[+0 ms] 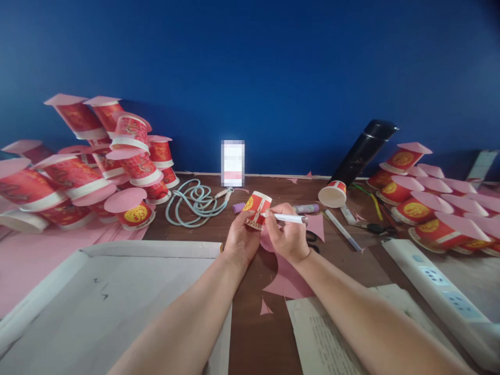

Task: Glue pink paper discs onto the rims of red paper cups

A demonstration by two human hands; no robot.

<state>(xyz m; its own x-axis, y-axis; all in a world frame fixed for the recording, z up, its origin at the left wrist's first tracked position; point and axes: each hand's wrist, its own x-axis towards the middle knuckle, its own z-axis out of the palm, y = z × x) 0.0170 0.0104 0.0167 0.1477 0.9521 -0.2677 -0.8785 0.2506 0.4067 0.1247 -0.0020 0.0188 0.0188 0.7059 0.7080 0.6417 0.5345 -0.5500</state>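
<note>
A small red paper cup (258, 204) with a gold print and a white seam stripe is gripped by my left hand (241, 234). Dark zigzag marks run along its white rim, which faces down toward me. Between the fingers of my right hand (288, 237) is a white marker pen (289, 217), its tip at the cup's side by the stripe. Pink paper scraps (289, 278) lie under and around my right hand. Black scissor handles (312, 241) show partly behind that hand. Just beyond the cup is a purple tube-shaped item (237, 208), mostly hidden.
Stacked red cups with pink paper tops (135, 169) fill the left; more such cups (416, 211) stand right. A coiled cable (195, 205), tilted black flask (363, 151), loose cup (332, 195), power strip (433, 281), white box lid (128, 307) and printed sheet (324, 333) surround my arms.
</note>
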